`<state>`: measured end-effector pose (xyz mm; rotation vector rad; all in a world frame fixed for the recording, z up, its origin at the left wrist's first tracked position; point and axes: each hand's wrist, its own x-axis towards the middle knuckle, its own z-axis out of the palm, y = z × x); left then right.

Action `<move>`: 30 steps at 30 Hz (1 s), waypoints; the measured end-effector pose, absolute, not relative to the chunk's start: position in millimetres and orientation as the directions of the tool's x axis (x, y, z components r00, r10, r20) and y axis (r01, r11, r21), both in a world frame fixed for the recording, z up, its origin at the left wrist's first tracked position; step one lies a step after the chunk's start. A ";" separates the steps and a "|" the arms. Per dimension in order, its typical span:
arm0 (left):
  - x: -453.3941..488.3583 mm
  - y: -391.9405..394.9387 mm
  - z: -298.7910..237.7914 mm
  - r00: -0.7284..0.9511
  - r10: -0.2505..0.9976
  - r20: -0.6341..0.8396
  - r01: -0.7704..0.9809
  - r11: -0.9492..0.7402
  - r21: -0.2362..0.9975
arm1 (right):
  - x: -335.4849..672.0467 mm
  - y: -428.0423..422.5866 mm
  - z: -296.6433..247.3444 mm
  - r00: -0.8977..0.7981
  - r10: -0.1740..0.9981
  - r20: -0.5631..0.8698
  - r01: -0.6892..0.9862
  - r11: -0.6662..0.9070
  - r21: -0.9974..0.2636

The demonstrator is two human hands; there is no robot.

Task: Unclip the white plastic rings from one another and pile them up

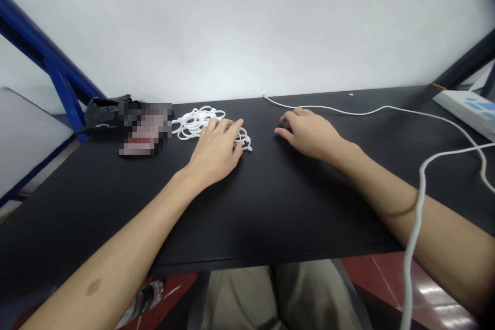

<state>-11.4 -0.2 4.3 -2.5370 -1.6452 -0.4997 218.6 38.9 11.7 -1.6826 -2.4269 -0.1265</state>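
A tangled heap of thin white loops (195, 122), some with small round knobs, lies on the black table (247, 227) near the wall. Over its right part rests my left hand (216, 149), palm down with the fingers spread; I cannot see whether a loop is between them. The hand hides some of the loops. My right hand (309, 131) is to the right of the heap, apart from it, on or just above the table. Its fingers are bent, the thumb stands apart, and nothing shows in them.
A crumpled black plastic bag (102, 116) and a pixelated flat object (145, 131) lie at the left. A white cable (359, 113) runs along the back. Another stretch of white cable (415, 232) passes over my right forearm. A white box (469, 108) sits at the far right.
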 end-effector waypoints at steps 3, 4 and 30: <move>-12.0 0.2 3.8 0.379 0.868 0.322 0.893 -0.434 0.121 | 212.0 38.1 9.0 -0.544 0.800 0.254 0.785 0.592 -0.182; -12.2 0.2 3.5 0.380 0.866 0.326 0.891 -0.438 0.125 | 210.1 37.7 9.0 -0.581 0.764 0.281 0.735 0.641 -0.223; -6.3 -3.8 10.1 0.456 0.768 0.450 0.780 -0.588 0.213 | 194.0 24.2 10.2 -0.515 0.794 0.324 0.674 0.608 -0.420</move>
